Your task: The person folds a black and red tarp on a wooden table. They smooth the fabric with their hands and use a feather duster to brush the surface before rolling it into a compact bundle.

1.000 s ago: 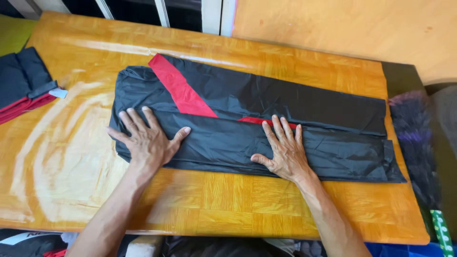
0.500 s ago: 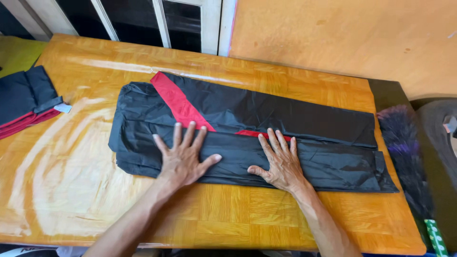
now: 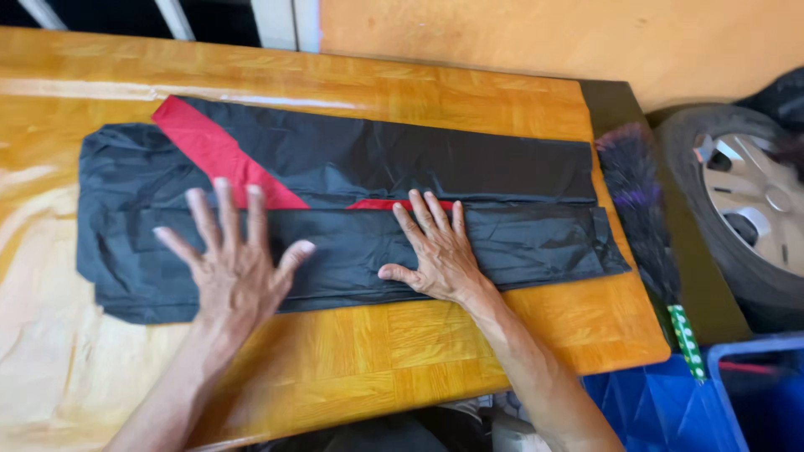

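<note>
A glossy orange-yellow wooden counter (image 3: pixel 435 360) fills most of the view, running from the 9 o'clock edge to about 3 o'clock. Flat on it, across the middle, lies a long black garment of thin, crinkled fabric with a red diagonal panel (image 3: pixel 352 201), folded lengthwise into a band; its wide end sits toward 9 o'clock and its narrow end toward 3 o'clock, where the lower layer juts a little past the upper one. The red panel shows at roughly 10 o'clock from the centre.

Off the counter's end at 3 o'clock stands a dark rubber tyre on a silver wheel (image 3: pixel 745 209), partly cut off by the frame. At 5 o'clock sits a blue plastic crate (image 3: pixel 737 402). Between the counter end and the tyre hangs a dark, purple-tinged feather duster with a green-and-white handle (image 3: pixel 645 209).

The left hand (image 3: pixel 239 268) lies palm down on the garment's near layer at about 7 o'clock from the centre, fingers splayed wide and slightly blurred. The right hand (image 3: pixel 435 251) rests flat just beside it toward 3 o'clock, fingers spread and pointing to 12 o'clock, thumb out toward the left hand. Neither pinches the cloth.
</note>
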